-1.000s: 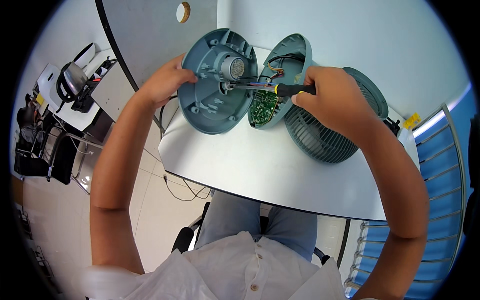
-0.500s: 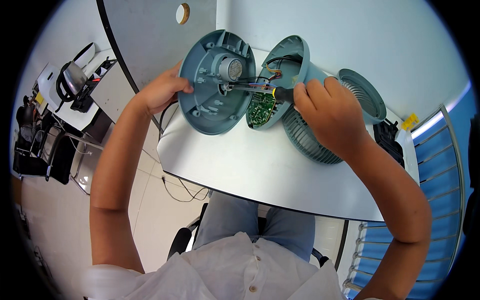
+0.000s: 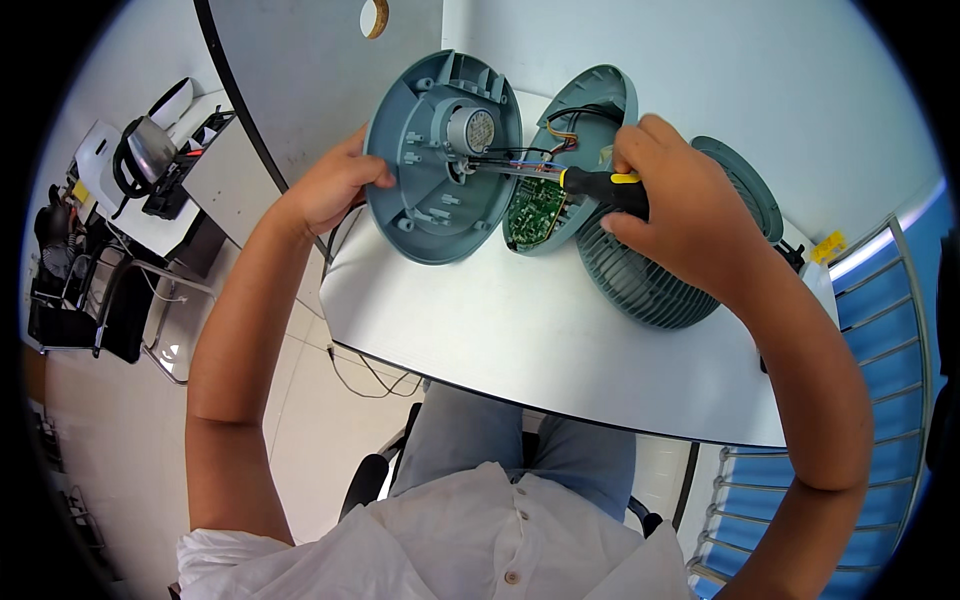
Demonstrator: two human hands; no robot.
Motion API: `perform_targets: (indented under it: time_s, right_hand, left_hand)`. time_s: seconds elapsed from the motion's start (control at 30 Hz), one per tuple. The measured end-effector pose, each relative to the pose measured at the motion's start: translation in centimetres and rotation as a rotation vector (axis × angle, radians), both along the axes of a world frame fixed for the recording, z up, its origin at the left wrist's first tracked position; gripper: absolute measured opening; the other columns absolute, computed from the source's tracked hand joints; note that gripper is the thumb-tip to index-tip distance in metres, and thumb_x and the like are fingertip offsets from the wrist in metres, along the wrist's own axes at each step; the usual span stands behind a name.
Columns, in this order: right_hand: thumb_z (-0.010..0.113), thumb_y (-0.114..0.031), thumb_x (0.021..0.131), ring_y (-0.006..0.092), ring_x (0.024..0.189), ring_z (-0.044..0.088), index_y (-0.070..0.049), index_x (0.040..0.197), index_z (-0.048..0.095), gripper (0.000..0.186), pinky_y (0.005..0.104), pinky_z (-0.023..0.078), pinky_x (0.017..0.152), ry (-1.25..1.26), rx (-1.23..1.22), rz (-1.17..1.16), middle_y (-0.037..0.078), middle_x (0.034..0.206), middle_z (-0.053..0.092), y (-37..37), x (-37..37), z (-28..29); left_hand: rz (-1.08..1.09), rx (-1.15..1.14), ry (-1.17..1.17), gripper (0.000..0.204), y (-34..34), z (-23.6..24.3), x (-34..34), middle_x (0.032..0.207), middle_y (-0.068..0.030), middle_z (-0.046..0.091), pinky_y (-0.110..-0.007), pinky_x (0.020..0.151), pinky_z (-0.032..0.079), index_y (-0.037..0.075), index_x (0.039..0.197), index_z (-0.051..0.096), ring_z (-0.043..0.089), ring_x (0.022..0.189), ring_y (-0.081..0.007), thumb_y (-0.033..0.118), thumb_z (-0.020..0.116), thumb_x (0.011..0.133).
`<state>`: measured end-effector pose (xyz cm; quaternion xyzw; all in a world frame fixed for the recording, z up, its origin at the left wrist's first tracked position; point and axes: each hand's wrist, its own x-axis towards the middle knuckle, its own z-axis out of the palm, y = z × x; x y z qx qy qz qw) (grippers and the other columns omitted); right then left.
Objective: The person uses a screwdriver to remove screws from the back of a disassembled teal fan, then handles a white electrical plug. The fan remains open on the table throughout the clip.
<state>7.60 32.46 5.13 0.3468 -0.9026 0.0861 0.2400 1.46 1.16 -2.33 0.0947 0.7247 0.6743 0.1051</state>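
My left hand [image 3: 338, 187] grips the left rim of a round grey-green fan base [image 3: 425, 228], tilted up with its ribbed inside showing. A small silver motor [image 3: 472, 131] sits inside it. My right hand [image 3: 690, 205] is closed round the black-and-yellow handle of a screwdriver [image 3: 603, 188]. The screwdriver's shaft points left, its tip at a small part just below the motor. Thin wires run from there to an open housing [image 3: 590, 82], in which a green circuit board [image 3: 535, 212] shows. Partly behind my right hand lies the fan's slatted grille [image 3: 645, 280].
All this stands on a white table [image 3: 460, 320] against a wall. A round grey-green ring [image 3: 755, 185] and a yellow piece [image 3: 828, 247] are at the right, by a metal railing [image 3: 905, 300]. Farther left, a kettle [image 3: 150, 155] stands on another table; a cable [image 3: 365, 385] hangs below.
The fan base and my left hand have shifted slightly up and right. My right hand has moved right and changed its grip, so more of the screwdriver's handle shows.
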Motion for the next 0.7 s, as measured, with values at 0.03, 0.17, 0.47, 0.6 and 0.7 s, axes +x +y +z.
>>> perform_targets:
  time_s: [0.03, 0.17, 0.47, 0.6, 0.7]
  right_hand:
    - [0.065, -0.010, 0.073, 0.0237, 0.070, 0.053, -0.004, 0.083, 0.053, 0.017, 0.0336, 0.042, 0.053, 0.058, 0.054, 0.042, 0.007, 0.078, 0.051, 0.2, -0.3, 0.1]
    - [0.064, -0.009, 0.072, 0.0186, 0.065, 0.051, -0.007, 0.079, 0.054, 0.013, 0.0284, 0.041, 0.049, 0.530, 0.407, -0.021, 0.004, 0.073, 0.047, 0.2, 0.0, 0.1]
    - [0.067, -0.015, 0.072, 0.0154, 0.060, 0.050, -0.010, 0.079, 0.055, 0.015, 0.0269, 0.041, 0.047, 0.543, 0.383, -0.048, 0.000, 0.070, 0.047, 0.2, -1.0, -0.7]
    - [0.074, -0.018, 0.068, 0.0223, 0.063, 0.053, -0.007, 0.085, 0.053, 0.029, 0.0335, 0.043, 0.055, 0.244, 0.275, -0.144, 0.006, 0.071, 0.051, -0.2, -0.4, 0.4]
    - [0.072, -0.018, 0.071, 0.0269, 0.063, 0.055, -0.005, 0.085, 0.051, 0.028, 0.0378, 0.043, 0.058, -0.013, 0.195, -0.240, 0.010, 0.068, 0.053, -0.6, -0.8, 1.6]
  left_hand:
    - [0.009, -0.006, 0.002, 0.057, 0.1, 0.0, 0.0, 0.105, -0.0071, 0.059, -0.029, 0.082, 0.048, 0.004, 0.126, 0.047, 0.057, 0.091, -0.0164, 0.004, 0.054, 0.070]
    - [0.014, 0.024, 0.009, 0.061, 0.3, 0.0, 0.6, 0.106, -0.0073, 0.058, -0.031, 0.083, 0.047, 0.004, 0.129, 0.045, 0.057, 0.093, -0.0170, 0.004, 0.055, 0.069]
    - [0.002, 0.037, 0.029, 0.070, 0.2, -0.2, 1.4, 0.108, -0.0072, 0.057, -0.029, 0.081, 0.046, 0.008, 0.136, 0.039, 0.056, 0.092, -0.0162, 0.004, 0.055, 0.068]
    - [0.012, 0.050, 0.036, 0.070, 0.7, 0.1, 1.8, 0.107, -0.0068, 0.057, -0.028, 0.081, 0.046, 0.008, 0.136, 0.039, 0.056, 0.092, -0.0156, 0.004, 0.054, 0.068]
    - [0.005, 0.061, 0.047, 0.069, 0.8, 0.0, 1.9, 0.106, -0.0066, 0.057, -0.028, 0.080, 0.046, 0.008, 0.135, 0.039, 0.056, 0.091, -0.0152, 0.003, 0.054, 0.068]
